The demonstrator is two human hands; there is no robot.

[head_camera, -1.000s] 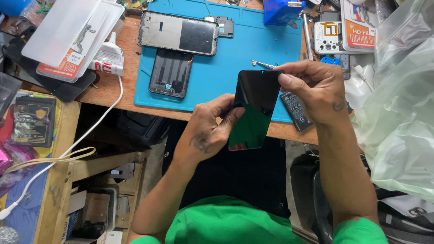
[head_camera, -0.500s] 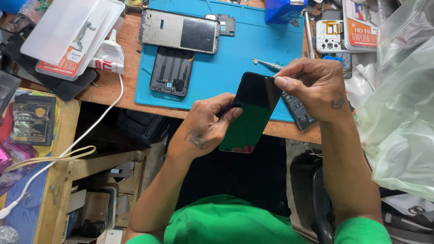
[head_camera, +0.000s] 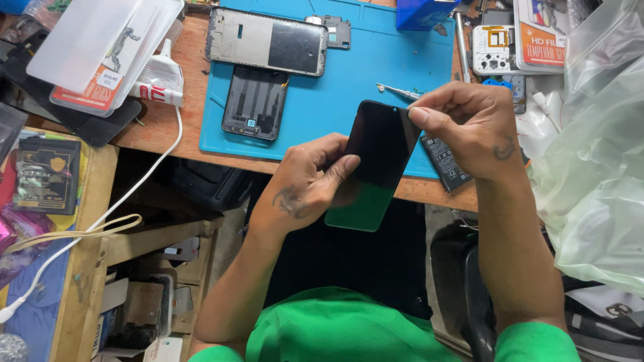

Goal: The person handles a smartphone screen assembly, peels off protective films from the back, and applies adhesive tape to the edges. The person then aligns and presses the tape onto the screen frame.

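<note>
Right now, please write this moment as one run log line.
left hand: holds screen from the side | right hand: pinches its top corner | mat: frame, back cover

— What sort of place is this?

— A phone repair bench in a small workshop. At twelve o'clock a blue work mat (head_camera: 349, 100) covers the wooden table (head_camera: 168, 127), and on it lie an opened phone frame (head_camera: 267, 41) and a dark back cover (head_camera: 255, 102), with tweezers (head_camera: 397, 91) near one o'clock.

— Anything else?

— A phone battery (head_camera: 448, 163) at the mat's edge near three o'clock, a small circuit part (head_camera: 493, 49) at one o'clock, a glue tube (head_camera: 159, 79) and flat screen-part boxes (head_camera: 100, 50) at ten o'clock. A white cable (head_camera: 114, 201) trails off toward eight o'clock, and clear plastic bags (head_camera: 597, 174) pile up at three o'clock.
</note>
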